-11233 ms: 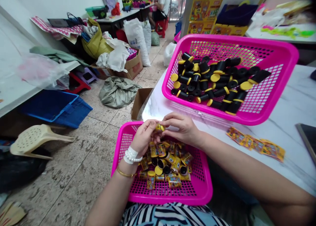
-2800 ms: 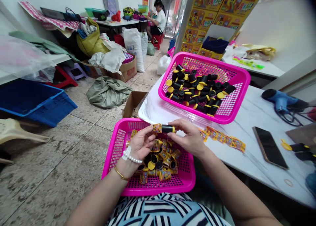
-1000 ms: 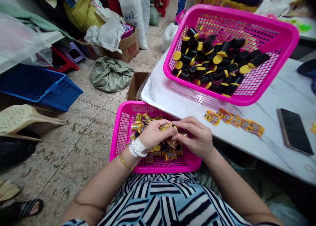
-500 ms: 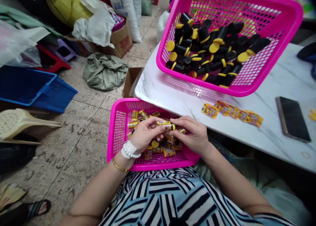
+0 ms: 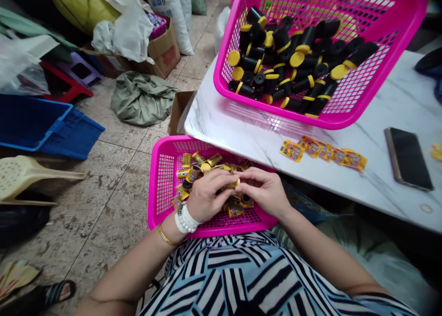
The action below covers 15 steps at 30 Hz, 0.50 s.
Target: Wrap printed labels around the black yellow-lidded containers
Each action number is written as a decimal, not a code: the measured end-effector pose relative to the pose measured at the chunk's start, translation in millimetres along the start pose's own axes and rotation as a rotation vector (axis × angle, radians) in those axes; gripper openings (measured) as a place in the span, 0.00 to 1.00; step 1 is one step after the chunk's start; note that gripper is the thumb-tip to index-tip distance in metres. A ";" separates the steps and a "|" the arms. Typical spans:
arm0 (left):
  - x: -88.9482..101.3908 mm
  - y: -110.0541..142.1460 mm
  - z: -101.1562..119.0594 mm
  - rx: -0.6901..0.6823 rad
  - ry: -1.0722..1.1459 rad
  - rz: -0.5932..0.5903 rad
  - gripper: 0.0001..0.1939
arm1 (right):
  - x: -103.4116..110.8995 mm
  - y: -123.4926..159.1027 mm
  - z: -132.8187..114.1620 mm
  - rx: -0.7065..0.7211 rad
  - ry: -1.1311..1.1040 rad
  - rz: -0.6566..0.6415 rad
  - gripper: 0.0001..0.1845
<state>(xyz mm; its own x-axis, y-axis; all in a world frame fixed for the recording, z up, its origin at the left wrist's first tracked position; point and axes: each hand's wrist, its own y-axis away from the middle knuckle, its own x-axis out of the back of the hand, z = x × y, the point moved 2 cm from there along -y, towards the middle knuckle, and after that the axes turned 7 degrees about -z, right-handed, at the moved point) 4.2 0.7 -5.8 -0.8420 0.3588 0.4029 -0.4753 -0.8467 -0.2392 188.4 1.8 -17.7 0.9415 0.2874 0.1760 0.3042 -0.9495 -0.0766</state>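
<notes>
Over the lower pink basket (image 5: pixel 157 169), both my hands meet at a small yellow-capped canister (image 5: pixel 237 182) with a printed yellow sleeve; fingers cover most of it. My left hand (image 5: pixel 210 194) is closed around its left part, palm down. The fingertips of my right hand (image 5: pixel 265 189) pinch its capped end. Beneath them, the basket holds many canisters in yellow printed sleeves (image 5: pixel 235 210). On the table, the upper pink basket (image 5: pixel 348 120) holds black canisters (image 5: pixel 304 83) with yellow caps and no sleeves. Flat printed sleeves (image 5: pixel 292 150) lie in an overlapping row before it.
A phone (image 5: pixel 408 158) lies on the marbled white table (image 5: pixel 221 118), right of the sleeves. Left on the floor are a blue crate (image 5: pixel 69 134), a cream plastic stool (image 5: pixel 27 173), a crumpled grey-green sack (image 5: pixel 143 97) and an open carton (image 5: pixel 179 111). A sandalled foot (image 5: pixel 64 290) shows lower left.
A black canister and printed sleeve were held end to end; then the sleeve covered the canister. Since half a second ago, my left hand has turned over and closed further around it. The view tilted down.
</notes>
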 end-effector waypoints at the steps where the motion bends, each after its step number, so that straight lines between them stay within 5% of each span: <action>1: 0.2 -0.6 0.4 0.041 0.020 -0.029 0.12 | -0.1 0.1 2.2 -0.022 -0.023 0.002 0.12; 5: 4.9 1.1 -2.7 0.372 0.315 -0.029 0.22 | 3.6 2.3 0.9 0.139 0.096 0.047 0.14; 8: 3.0 6.3 -5.5 0.548 0.529 -0.046 0.20 | 1.4 4.5 -1.4 0.279 0.180 0.053 0.16; 15: 1.2 3.5 -5.8 0.508 0.330 0.025 0.14 | -19.5 0.6 13.2 -0.154 -0.331 0.068 0.13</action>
<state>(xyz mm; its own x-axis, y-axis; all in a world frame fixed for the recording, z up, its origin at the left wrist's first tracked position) 0.1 0.4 -11.2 -0.9246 0.3705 0.0881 -0.3415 -0.9090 0.2391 172.2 -2.6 -34.1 0.9624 0.2243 -0.1533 0.2378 -0.9683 0.0762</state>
